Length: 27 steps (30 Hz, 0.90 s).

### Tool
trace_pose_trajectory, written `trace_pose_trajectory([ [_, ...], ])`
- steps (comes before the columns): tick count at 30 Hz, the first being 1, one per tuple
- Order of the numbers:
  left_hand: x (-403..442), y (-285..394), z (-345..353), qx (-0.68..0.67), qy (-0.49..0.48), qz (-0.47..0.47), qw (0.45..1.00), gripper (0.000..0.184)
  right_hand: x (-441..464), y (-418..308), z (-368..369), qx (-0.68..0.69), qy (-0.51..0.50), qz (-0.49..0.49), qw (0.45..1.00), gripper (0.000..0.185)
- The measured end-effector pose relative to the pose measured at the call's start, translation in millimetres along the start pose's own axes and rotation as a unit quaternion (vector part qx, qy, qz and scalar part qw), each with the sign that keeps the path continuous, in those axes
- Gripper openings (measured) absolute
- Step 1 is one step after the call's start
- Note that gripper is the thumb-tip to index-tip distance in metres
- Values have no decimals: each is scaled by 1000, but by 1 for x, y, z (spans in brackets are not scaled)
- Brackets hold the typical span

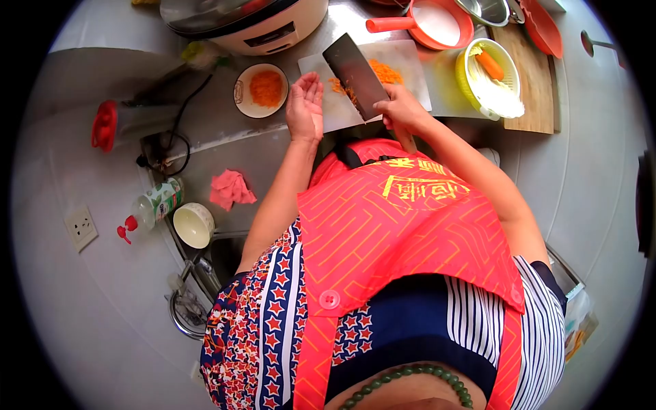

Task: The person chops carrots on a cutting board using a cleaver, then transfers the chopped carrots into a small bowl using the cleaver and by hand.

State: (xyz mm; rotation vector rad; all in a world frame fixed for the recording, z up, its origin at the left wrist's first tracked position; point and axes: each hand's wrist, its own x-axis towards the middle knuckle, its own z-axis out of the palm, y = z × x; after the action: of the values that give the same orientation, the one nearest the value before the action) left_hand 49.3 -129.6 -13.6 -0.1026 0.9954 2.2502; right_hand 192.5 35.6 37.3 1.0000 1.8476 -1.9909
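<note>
A cleaver (pixel 355 76) is in my right hand (pixel 403 109), its fingers wrapped round the handle. The wide dark blade stands tilted over a pale cutting board (pixel 413 99). Shredded carrot (pixel 385 72) lies on the board on both sides of the blade. My left hand (pixel 305 106) is held palm up at the board's left edge, its fingers apart and nothing in it. Just left of that hand is a round bowl (pixel 240 96) with shredded carrot (pixel 266 89) in it.
A rice cooker (pixel 287 34) stands at the back left, a red pan (pixel 461 35) at the back. On the right, a yellow-green basket (pixel 466 78) holds a carrot (pixel 488 66). A pink cloth (pixel 232 189), an empty bowl (pixel 194 225) and a bottle (pixel 158 203) are at the lower left.
</note>
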Motion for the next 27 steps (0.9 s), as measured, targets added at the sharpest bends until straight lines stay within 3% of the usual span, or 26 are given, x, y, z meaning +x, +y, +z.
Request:
trace_pose_trajectory([
  [3, -3, 15, 5, -72, -29, -12, 997, 28, -4, -8, -3, 104, -19, 27, 994, 22],
  [9, -1, 34, 9, 93, -11, 99, 991, 43, -8, -18, -1, 117, -24, 25, 993, 20],
  [13, 12, 17, 11, 224, -16, 121, 967, 44, -4, -16, 2, 107, -17, 1, 994, 19],
  [18, 22, -10, 12, 491, -90, 207, 841, 44, -2, -12, -6, 64, 27, -8, 998, 22],
  [21, 28, -7, 0, 404, -94, 154, 897, 48, -5, -10, -7, 54, 31, -8, 998, 16],
  [27, -5, 42, -10, 483, -59, 176, 856, 38, -4, -5, -6, 36, 19, -2, 999, 19],
])
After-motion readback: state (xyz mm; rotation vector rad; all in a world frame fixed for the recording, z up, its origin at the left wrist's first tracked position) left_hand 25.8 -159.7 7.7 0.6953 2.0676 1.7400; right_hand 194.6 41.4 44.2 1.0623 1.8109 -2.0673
